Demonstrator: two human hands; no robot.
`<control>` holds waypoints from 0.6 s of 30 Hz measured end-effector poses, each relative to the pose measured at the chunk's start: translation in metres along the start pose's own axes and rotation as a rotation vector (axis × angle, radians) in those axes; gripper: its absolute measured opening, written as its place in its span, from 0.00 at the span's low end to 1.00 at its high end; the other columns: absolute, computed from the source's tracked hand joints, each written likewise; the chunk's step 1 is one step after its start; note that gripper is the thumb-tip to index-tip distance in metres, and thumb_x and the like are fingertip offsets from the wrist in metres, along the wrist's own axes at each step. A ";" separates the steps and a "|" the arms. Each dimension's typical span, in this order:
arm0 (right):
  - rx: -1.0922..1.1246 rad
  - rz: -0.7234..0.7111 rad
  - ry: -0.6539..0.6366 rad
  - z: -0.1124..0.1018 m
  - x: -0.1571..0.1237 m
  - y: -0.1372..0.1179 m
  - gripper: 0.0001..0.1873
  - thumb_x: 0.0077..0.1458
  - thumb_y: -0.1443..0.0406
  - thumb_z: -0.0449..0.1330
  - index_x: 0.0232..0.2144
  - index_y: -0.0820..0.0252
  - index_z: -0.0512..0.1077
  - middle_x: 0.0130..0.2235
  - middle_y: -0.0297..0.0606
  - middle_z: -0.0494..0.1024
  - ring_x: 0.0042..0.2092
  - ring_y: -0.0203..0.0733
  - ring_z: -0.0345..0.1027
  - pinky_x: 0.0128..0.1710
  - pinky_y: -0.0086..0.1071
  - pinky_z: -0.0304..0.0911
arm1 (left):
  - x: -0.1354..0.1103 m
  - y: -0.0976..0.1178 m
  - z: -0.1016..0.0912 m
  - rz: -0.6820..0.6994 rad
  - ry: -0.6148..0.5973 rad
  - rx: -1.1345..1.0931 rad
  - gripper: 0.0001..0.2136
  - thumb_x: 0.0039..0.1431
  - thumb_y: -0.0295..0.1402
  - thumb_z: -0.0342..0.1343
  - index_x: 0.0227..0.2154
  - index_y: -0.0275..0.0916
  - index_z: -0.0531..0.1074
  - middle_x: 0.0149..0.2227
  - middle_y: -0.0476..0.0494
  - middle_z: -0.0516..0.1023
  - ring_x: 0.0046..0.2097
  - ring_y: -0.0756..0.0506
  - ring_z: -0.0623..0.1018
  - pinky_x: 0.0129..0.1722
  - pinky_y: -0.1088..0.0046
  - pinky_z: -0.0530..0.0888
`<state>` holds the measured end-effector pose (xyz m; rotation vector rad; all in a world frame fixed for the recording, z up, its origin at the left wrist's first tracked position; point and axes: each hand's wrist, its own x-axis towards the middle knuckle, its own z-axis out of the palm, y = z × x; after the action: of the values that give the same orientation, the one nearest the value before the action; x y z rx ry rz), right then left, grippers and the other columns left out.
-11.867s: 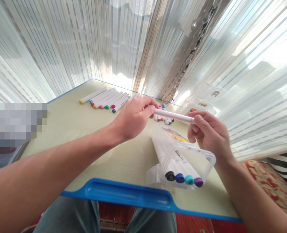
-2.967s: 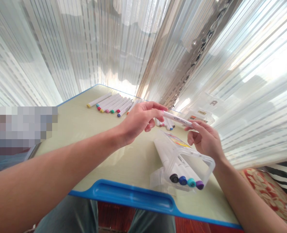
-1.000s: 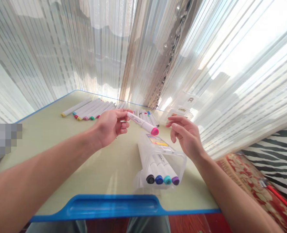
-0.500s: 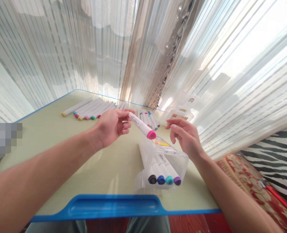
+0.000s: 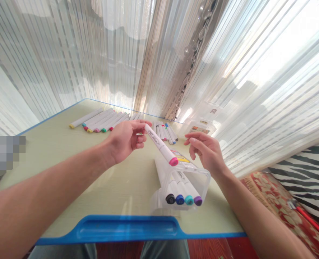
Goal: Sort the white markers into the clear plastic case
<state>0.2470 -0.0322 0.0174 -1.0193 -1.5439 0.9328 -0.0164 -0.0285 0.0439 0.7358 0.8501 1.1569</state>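
A white marker with a pink cap (image 5: 161,145) is pinched at its far end by my left hand (image 5: 127,140); its capped end slants down toward me, above a clear plastic case. My right hand (image 5: 205,151) hovers beyond the case at the right, fingers slightly curled and apart, holding nothing. The clear case (image 5: 204,174) lies on its side with its open end facing me. Inside it several white markers (image 5: 185,189) lie in a row, with black, blue, teal and purple ends.
Several white markers (image 5: 105,120) lie in a row at the table's back left, and a smaller group (image 5: 166,132) lies behind the case. A second clear container (image 5: 201,126) stands at the back right. The table (image 5: 108,190) has a blue rim with a tray groove (image 5: 127,228) in front.
The pink-capped marker has tilted, its capped end swinging lower and slightly right, closer to the case. My right hand has hardly moved.
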 end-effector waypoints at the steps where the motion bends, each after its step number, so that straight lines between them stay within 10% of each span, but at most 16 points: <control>1: -0.001 0.001 -0.001 0.000 0.000 0.000 0.09 0.59 0.61 0.65 0.40 0.59 0.80 0.32 0.34 0.80 0.19 0.29 0.64 0.19 0.29 0.57 | 0.000 0.000 0.000 0.005 0.002 -0.001 0.07 0.56 0.20 0.50 0.33 0.33 0.73 0.23 0.50 0.64 0.19 0.55 0.63 0.15 0.81 0.58; 18: -0.041 0.043 -0.035 0.000 0.000 0.000 0.10 0.61 0.58 0.65 0.36 0.60 0.81 0.28 0.34 0.79 0.19 0.30 0.64 0.19 0.28 0.56 | -0.002 0.000 0.002 -0.004 -0.017 -0.041 0.07 0.55 0.21 0.52 0.31 0.31 0.75 0.22 0.49 0.64 0.18 0.55 0.62 0.14 0.80 0.58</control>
<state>0.2469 -0.0324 0.0177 -1.0740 -1.5815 0.9562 -0.0150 -0.0302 0.0453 0.7086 0.8115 1.1596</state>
